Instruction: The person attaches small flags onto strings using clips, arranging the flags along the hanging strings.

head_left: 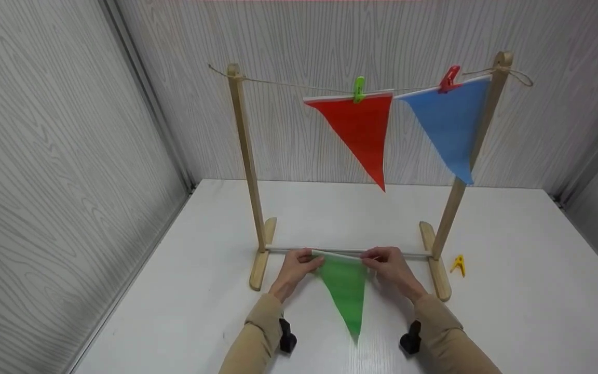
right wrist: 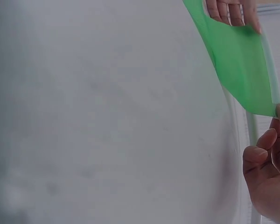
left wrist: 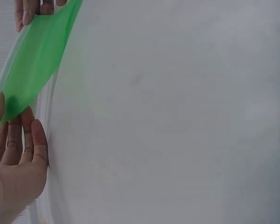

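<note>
A green triangular pennant [head_left: 347, 285] with a white top edge hangs point down between my two hands. My left hand [head_left: 294, 268] pinches its upper left corner, thumb in front and fingers behind. At the upper right corner my right hand [head_left: 390, 267] pinches the cloth the same way. Both wrist views show the pennant [left wrist: 30, 60] stretched from one hand to the other. Above and behind, a red pennant [head_left: 361, 124] hangs from a string by a green clothespin [head_left: 359, 89], and a blue pennant [head_left: 447, 122] by a red clothespin [head_left: 449, 80].
Wooden posts [head_left: 247, 156] on flat feet carry the string [head_left: 288, 84], joined low down by a pale crossbar [head_left: 288, 250] just behind my hands. A yellow clothespin [head_left: 458, 265] lies on the white table [head_left: 517, 291] right of the right foot. Grey wood-grain walls stand around.
</note>
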Available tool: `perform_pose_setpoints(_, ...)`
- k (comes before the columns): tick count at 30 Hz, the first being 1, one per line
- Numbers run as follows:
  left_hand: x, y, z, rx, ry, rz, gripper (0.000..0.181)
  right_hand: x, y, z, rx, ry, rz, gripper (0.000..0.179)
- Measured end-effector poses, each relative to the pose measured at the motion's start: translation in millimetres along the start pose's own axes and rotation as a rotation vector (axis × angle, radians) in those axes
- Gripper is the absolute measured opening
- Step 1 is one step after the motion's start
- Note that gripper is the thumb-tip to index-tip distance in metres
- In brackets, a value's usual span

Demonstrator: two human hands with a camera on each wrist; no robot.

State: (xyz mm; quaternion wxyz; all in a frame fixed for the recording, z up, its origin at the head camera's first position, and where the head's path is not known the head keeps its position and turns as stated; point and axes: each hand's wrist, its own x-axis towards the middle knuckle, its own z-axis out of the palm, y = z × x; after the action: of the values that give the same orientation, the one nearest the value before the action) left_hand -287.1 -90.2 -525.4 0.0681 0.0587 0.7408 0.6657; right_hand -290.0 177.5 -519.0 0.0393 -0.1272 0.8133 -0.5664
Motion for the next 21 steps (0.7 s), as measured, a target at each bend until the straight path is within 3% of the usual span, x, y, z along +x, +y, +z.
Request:
perform_pose_setpoints(7,0.6,-1.0,2.1,-0.060,0.043,-0.046,0.018,-2.0,0,0,0.021,0.003,-0.001,0.023)
perform_pose_setpoints(16,-2.5,-0.9,2.4,-0.070,0.048,-0.011,0.018,-7.7,-4,-3,0.001,0.031,-0.013,0.027)
perform_pose_setpoints(21,-2.5,-2.8,1.3,-0.095,0.045,-0.008,0.013,-12.9,-2,-5,0.042,0.061,0.029,0.027)
